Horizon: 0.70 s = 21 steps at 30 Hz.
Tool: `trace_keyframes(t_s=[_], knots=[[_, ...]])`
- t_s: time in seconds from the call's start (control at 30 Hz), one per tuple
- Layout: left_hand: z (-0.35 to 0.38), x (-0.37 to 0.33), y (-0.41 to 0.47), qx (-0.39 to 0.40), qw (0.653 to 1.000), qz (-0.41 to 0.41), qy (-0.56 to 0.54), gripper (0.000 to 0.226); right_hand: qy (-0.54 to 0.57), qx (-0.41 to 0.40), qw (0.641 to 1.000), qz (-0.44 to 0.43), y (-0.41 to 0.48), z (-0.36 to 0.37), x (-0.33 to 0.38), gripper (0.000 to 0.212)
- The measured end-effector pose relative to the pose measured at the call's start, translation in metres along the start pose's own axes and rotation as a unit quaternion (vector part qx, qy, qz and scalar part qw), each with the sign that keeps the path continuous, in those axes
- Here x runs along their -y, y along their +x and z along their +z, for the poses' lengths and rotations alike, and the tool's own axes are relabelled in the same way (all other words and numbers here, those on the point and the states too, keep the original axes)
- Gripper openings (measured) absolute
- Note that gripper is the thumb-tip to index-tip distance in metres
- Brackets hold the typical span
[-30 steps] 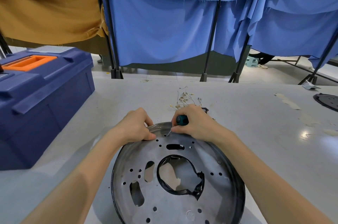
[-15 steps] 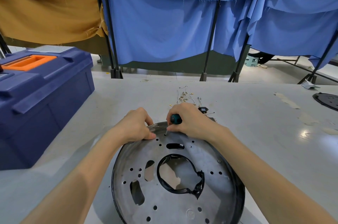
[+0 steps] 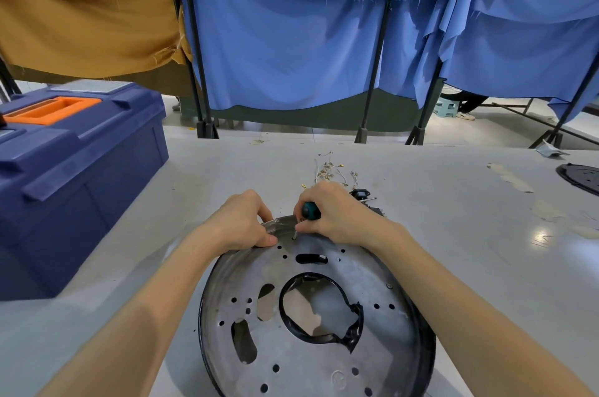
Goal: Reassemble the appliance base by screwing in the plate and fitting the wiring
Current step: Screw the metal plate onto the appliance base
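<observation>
A round grey metal plate (image 3: 311, 361) with many holes and a black-rimmed centre opening lies in the appliance base on the table in front of me. My left hand (image 3: 241, 221) grips the plate's far rim, thumb on top. My right hand (image 3: 337, 213) holds a small screwdriver with a teal handle (image 3: 310, 210). Its thin shaft points down to a hole near the far rim. A bundle of pale wires with small terminals (image 3: 330, 169) lies on the table just beyond my hands. A small black part (image 3: 359, 194) peeks out behind my right hand.
A big blue toolbox with an orange handle (image 3: 64, 176) stands on the table at the left. Another black round part (image 3: 580, 176) lies at the far right edge. Blue and tan cloth screens (image 3: 291, 40) on black stands hang behind the table.
My right hand with the screwdriver has shifted slightly left along the far rim and turned a little. My left hand keeps its hold on the rim.
</observation>
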<state>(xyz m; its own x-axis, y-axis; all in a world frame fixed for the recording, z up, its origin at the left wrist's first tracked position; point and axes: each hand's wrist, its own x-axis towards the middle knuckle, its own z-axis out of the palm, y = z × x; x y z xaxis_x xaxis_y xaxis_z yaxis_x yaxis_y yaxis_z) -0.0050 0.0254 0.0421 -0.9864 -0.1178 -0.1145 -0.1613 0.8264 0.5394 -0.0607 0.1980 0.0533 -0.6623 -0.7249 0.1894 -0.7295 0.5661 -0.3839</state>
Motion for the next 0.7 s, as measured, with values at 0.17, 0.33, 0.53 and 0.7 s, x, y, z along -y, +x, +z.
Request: trace_keyframes(t_s=[0.17, 0.33, 0.53, 0.7], knots=[[0.0, 0.0, 0.0, 0.0, 1.0, 0.0, 0.0, 0.01, -0.002, -0.002, 1.0, 0.004, -0.001, 0.0, 0.0, 0.014], [0.0, -0.001, 0.001, 0.001, 1.0, 0.002, -0.001, 0.006, -0.043, -0.006, 0.999, 0.002, 0.001, 0.004, 0.002, 0.02], [-0.001, -0.002, 0.0, 0.006, 1.0, 0.007, 0.0, 0.005, -0.075, 0.001, 0.997, -0.003, 0.001, 0.006, 0.004, 0.022], [0.0, -0.001, 0.0, 0.003, 1.0, 0.005, -0.002, 0.008, -0.063, 0.026, 0.998, -0.011, 0.0, 0.012, 0.003, 0.021]])
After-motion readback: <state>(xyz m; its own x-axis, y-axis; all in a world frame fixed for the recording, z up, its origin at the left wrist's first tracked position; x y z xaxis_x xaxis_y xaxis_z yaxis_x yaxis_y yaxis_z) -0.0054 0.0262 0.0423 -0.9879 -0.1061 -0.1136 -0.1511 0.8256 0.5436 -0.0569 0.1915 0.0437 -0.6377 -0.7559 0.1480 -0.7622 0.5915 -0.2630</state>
